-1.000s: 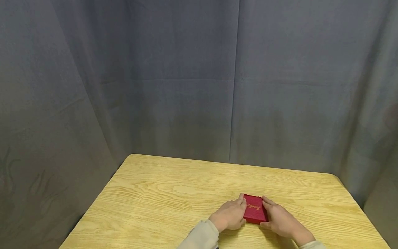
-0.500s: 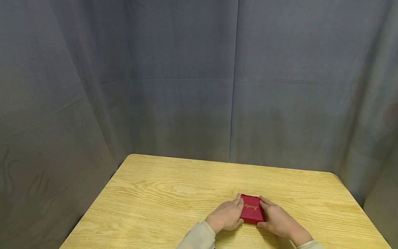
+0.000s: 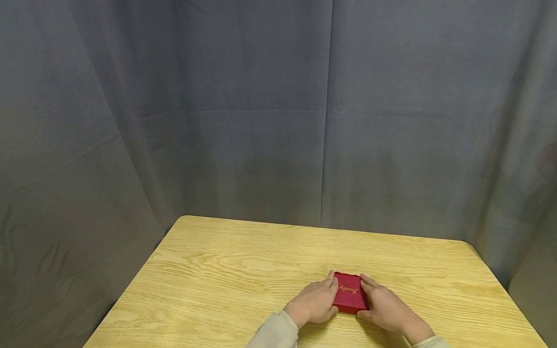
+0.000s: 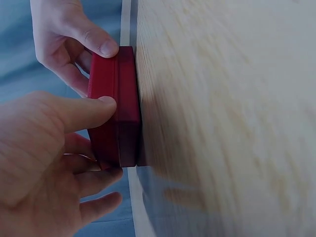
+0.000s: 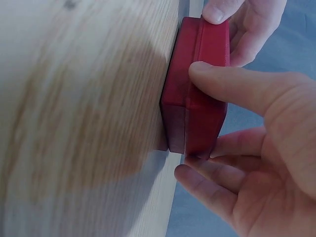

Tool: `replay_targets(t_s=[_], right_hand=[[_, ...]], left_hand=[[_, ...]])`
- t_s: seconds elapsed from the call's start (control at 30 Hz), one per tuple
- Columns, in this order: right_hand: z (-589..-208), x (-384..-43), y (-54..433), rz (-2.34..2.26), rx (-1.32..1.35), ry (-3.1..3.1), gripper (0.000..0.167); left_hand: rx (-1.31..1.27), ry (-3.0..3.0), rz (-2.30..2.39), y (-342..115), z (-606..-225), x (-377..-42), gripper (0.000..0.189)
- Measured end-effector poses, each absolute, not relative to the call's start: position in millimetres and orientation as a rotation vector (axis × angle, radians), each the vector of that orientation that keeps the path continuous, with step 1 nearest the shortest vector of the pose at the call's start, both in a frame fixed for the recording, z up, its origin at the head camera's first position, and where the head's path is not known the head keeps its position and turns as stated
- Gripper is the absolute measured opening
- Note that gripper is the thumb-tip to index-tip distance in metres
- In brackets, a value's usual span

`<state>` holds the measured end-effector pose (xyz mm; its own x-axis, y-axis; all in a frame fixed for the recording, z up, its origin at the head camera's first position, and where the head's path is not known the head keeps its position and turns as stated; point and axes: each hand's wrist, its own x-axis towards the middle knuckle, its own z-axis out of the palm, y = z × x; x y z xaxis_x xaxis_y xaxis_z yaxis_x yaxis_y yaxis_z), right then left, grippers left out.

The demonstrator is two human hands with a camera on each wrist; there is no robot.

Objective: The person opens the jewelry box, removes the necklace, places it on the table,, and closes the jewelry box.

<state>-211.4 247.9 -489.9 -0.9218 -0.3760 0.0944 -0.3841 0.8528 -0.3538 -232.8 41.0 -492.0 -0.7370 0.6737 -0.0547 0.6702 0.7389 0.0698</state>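
A red jewelry box (image 3: 349,298) with gold lettering on its lid lies flat on the wooden table, lid closed. My left hand (image 3: 312,300) grips its left side, thumb at the near corner and fingers along the edge. On the opposite side my right hand (image 3: 386,305) holds it the same way. Seen in the left wrist view, the box (image 4: 129,98) has a seam between lid and base, and both thumbs press the lid part along its front. In the right wrist view, fingertips of the right hand (image 5: 276,148) reach round the box's end.
The light wooden table (image 3: 217,280) has rounded far corners. Grey curtains (image 3: 252,121) hang behind it and along both sides. Light sleeves (image 3: 278,331) cover the forearms at the near edge of the view.
Both hands and the jewelry box between them have shifted slightly to the left over the table. Their hold on it looks the same.
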Motion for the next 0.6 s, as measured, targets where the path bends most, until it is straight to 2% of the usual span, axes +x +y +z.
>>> replay_targets(t_s=[0.6], right_hand=[[-489, -212, 238, 0.611, 0.652, -3.004, 0.074]], left_hand=[[1.077, 2.831, 0.1, 30, -489, -231, 0.066]])
